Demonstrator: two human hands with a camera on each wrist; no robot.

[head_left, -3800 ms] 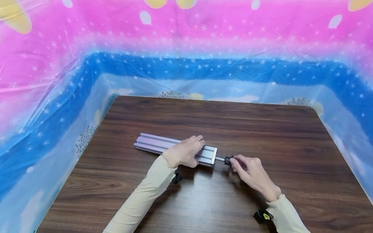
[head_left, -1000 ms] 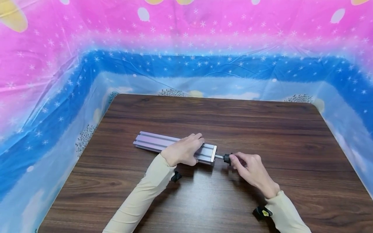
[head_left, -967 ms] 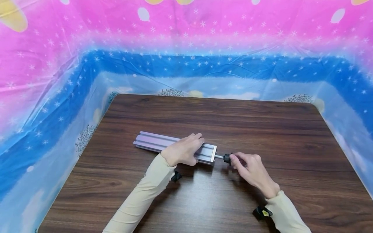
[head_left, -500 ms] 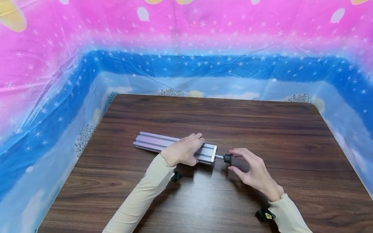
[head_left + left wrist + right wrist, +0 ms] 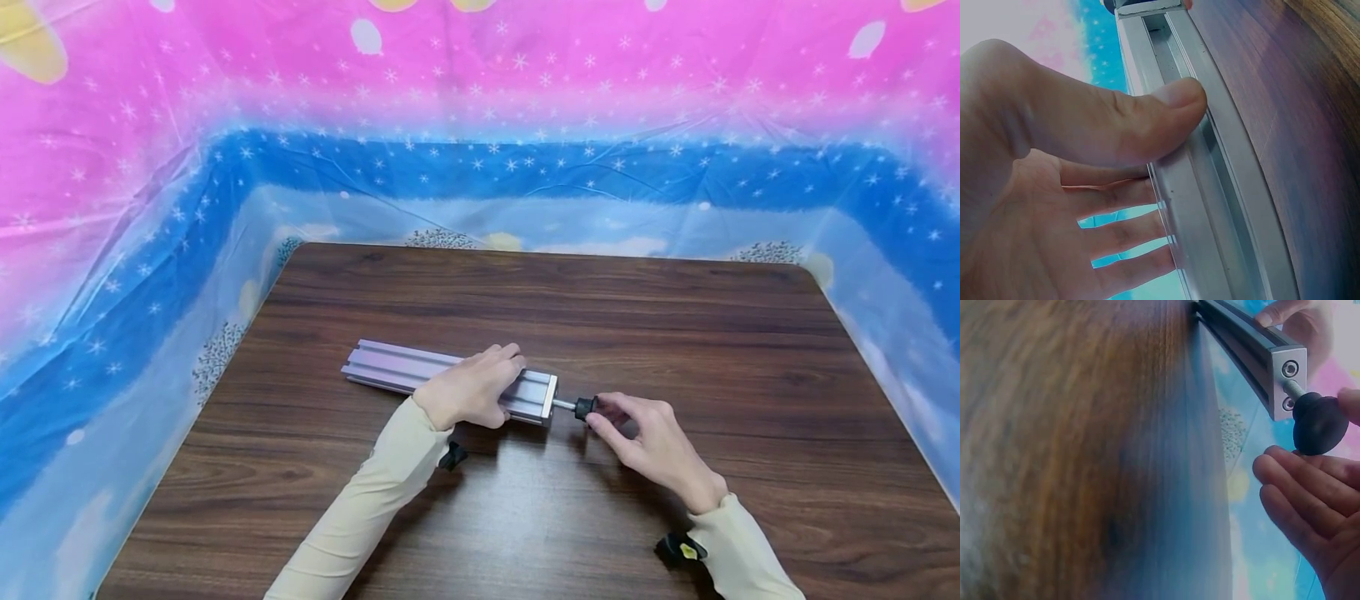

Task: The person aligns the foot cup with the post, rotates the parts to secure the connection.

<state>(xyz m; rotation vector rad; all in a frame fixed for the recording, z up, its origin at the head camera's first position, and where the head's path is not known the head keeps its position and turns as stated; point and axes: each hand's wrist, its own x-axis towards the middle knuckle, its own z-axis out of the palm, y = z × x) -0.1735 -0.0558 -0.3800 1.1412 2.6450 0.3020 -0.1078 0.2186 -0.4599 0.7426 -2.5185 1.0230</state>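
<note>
A silver aluminium extrusion profile (image 5: 401, 362) with long slots lies across the table. My left hand (image 5: 472, 387) grips it from above near its right end, thumb on the near side and fingers over the far side. In the left wrist view, the thumb (image 5: 1175, 103) presses beside a slot. A black levelling foot (image 5: 1317, 428) on a threaded stud sticks out of the profile's end plate (image 5: 1283, 403), between two socket-head bolts. My right hand (image 5: 652, 433) pinches the foot at its rim with thumb and fingertips; its other fingers (image 5: 1300, 506) are spread below.
The table (image 5: 525, 308) has a dark wood-grain top with rounded far corners. A pink and blue patterned cloth (image 5: 480, 100) stands around its back and sides. Small black devices sit at both wrists, the right one (image 5: 678, 550) with a yellow mark.
Half a second ago my right hand's fingers were spread wide around the foot; they have closed back on it. The left hand and the profile stay in place.
</note>
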